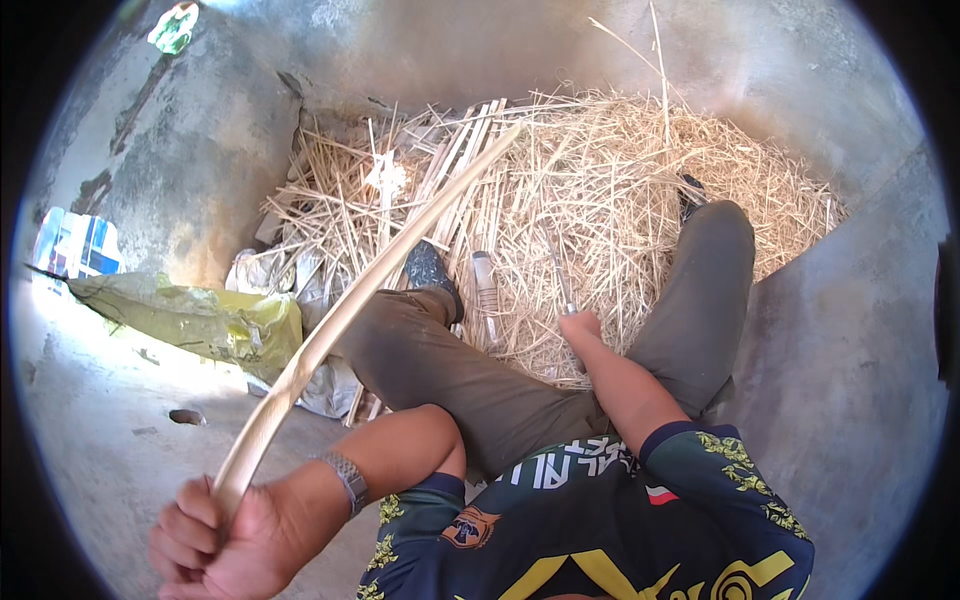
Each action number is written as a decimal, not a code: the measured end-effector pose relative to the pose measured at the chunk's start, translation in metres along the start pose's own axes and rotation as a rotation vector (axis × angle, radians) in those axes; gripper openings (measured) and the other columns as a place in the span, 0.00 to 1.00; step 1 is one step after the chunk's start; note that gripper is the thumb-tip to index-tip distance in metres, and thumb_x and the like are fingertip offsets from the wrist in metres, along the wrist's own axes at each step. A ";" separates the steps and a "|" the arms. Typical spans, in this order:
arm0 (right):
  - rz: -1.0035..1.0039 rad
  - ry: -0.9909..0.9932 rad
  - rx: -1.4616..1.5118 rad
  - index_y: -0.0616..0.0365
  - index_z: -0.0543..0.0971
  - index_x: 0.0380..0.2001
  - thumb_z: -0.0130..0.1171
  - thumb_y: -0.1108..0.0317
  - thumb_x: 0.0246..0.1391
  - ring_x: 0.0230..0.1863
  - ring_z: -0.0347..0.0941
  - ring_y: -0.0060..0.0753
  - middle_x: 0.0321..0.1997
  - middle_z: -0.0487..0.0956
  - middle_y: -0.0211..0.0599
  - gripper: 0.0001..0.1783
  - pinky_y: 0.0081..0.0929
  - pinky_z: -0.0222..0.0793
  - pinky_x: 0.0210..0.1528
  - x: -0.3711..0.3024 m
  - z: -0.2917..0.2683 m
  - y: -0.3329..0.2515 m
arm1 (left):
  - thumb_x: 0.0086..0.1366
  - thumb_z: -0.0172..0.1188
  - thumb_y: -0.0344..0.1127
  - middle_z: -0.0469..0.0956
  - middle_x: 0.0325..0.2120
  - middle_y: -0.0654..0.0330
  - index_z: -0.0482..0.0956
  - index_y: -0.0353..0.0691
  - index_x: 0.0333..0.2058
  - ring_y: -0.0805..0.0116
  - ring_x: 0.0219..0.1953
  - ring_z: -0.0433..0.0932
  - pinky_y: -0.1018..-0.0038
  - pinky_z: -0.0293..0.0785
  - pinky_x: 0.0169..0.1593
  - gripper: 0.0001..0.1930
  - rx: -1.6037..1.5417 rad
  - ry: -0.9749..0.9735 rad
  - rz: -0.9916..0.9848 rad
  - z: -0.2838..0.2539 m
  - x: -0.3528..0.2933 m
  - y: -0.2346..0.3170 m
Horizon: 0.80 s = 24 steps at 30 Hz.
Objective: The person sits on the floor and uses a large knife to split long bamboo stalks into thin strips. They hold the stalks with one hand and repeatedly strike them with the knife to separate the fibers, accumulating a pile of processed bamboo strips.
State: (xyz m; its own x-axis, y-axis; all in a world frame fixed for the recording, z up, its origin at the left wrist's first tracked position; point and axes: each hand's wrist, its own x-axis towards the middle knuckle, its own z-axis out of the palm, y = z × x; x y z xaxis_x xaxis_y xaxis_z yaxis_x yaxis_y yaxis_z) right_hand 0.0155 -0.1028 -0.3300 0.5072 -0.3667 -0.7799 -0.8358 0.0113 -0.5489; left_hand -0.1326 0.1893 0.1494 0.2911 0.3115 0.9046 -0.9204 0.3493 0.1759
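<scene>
My left hand, low at the left, is closed round the near end of a long pale bamboo strip. The strip slants up and away to the right, bowing slightly, and its far end hangs over the shavings. Between my knees, my right hand grips a knife by its handle. Its narrow blade points away from me and is hard to make out against the straw-coloured pile. Strip and blade are apart. Most of the knife's handle is hidden in my fist.
A heap of bamboo shavings spreads between and beyond my legs. Several flat strips lie at its left. A clear plastic bottle lies beside my left shoe. A yellowish sack lies at left; concrete walls enclose the spot.
</scene>
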 end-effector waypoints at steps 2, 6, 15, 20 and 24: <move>-0.018 -0.028 0.056 0.66 0.82 0.41 0.61 0.62 0.54 0.23 0.80 0.36 0.28 0.82 0.47 0.18 0.34 0.76 0.22 -0.003 0.017 0.000 | 0.74 0.47 0.49 0.50 0.18 0.70 0.56 0.50 0.20 0.75 0.20 0.48 0.72 0.45 0.24 0.22 -0.020 -0.002 0.076 -0.014 0.000 0.017; 0.004 -0.106 0.049 0.67 0.82 0.43 0.60 0.61 0.54 0.32 0.83 0.41 0.36 0.84 0.52 0.20 0.37 0.80 0.30 -0.005 0.029 -0.005 | 0.75 0.48 0.50 0.50 0.17 0.70 0.57 0.50 0.21 0.76 0.19 0.48 0.73 0.43 0.22 0.23 0.407 0.258 0.097 0.011 0.009 -0.035; -0.268 -0.004 -0.506 0.66 0.83 0.48 0.61 0.53 0.52 0.55 0.80 0.54 0.50 0.82 0.58 0.28 0.41 0.74 0.57 -0.019 0.014 -0.010 | 0.79 0.48 0.48 0.52 0.16 0.71 0.59 0.49 0.24 0.80 0.14 0.49 0.76 0.43 0.17 0.21 0.408 0.223 -0.317 -0.007 0.002 -0.203; -0.620 -0.146 -1.022 0.63 0.84 0.46 0.61 0.50 0.54 0.50 0.82 0.50 0.46 0.84 0.55 0.27 0.41 0.77 0.52 -0.077 0.002 -0.062 | 0.78 0.50 0.51 0.50 0.16 0.71 0.60 0.47 0.25 0.80 0.16 0.47 0.76 0.42 0.20 0.23 0.219 0.080 -0.416 -0.010 0.006 -0.223; -0.764 -0.452 -0.940 0.62 0.86 0.37 0.61 0.50 0.55 0.36 0.81 0.39 0.31 0.84 0.44 0.23 0.34 0.75 0.42 -0.118 -0.012 -0.120 | 0.77 0.51 0.52 0.50 0.17 0.71 0.59 0.47 0.24 0.80 0.17 0.46 0.75 0.41 0.20 0.24 0.156 -0.024 -0.456 -0.009 0.001 -0.224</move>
State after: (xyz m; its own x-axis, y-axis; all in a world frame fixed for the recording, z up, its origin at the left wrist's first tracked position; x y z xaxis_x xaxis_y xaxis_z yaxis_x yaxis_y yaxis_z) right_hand 0.0535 -0.0718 -0.1683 0.7909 0.3569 -0.4971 -0.0370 -0.7829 -0.6211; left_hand 0.0760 0.1193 0.1074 0.6694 0.1366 0.7303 -0.7293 0.3083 0.6108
